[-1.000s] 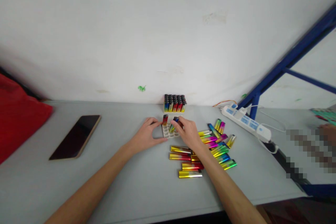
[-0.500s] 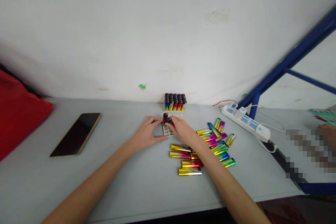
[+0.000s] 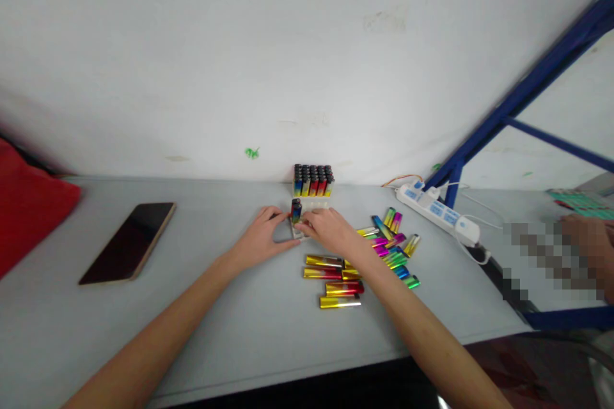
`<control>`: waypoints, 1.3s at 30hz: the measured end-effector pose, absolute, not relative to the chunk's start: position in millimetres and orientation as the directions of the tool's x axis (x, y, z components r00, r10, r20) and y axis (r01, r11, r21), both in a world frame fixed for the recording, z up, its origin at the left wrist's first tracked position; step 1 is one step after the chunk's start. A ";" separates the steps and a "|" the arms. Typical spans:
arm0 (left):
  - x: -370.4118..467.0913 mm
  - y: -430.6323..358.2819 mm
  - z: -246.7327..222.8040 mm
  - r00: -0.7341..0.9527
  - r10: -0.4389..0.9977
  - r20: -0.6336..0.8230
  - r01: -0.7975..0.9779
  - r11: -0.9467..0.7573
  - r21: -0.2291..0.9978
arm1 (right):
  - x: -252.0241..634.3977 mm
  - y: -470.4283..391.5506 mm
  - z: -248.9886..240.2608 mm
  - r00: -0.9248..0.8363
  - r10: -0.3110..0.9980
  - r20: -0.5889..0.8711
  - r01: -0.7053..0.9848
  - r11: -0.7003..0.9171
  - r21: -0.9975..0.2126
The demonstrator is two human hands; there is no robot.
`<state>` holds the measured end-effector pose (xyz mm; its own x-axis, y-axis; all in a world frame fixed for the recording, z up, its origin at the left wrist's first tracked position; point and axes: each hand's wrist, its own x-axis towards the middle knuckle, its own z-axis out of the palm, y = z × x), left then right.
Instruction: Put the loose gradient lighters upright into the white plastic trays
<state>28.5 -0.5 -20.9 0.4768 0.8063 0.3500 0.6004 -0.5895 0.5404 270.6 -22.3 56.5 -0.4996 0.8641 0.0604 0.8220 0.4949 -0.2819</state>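
A pale tray with small slots lies between my hands, and dark-topped lighters stand upright at its left side. My left hand rests at the tray's left edge, thumb and fingers spread apart. Over the tray, my right hand has its fingers drawn together beside the standing lighters; what they hold, if anything, is hidden. Behind the tray is a full block of upright lighters. Loose shiny lighters in several colours lie right of and below the tray, partly under my right forearm.
A dark phone lies at the left, near a red cloth. At the right are a white power strip with cables and a blue metal frame. Beyond the frame, another person's hand is partly pixelated.
The dark-topped lighter that was tilted in my right fingers now stands upright beside the other one at the tray's left. My right hand has moved slightly off it. The whole view has shifted a little.
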 end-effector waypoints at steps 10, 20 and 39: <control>25.7 -1.0 -24.7 0.481 0.810 0.335 0.605 -0.583 0.542 | 355.0 -187.8 35.1 -0.461 0.852 0.250 0.709 0.522 -0.473; 26.5 -0.3 -25.5 0.475 0.814 0.334 0.616 -0.579 0.533 | 353.4 -172.8 20.5 -0.250 0.907 0.338 0.684 0.413 -0.602; 26.8 -4.6 -21.4 0.474 0.815 0.335 0.615 -0.578 0.536 | 263.0 -42.0 36.3 -0.175 0.984 -0.037 -0.090 -0.054 -0.995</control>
<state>26.8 -4.6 -21.4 0.4737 0.8145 0.3349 0.6150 -0.5781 0.5363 263.0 -42.0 36.3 -0.1754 0.9838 -0.0371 -0.0899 -0.0536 -0.9945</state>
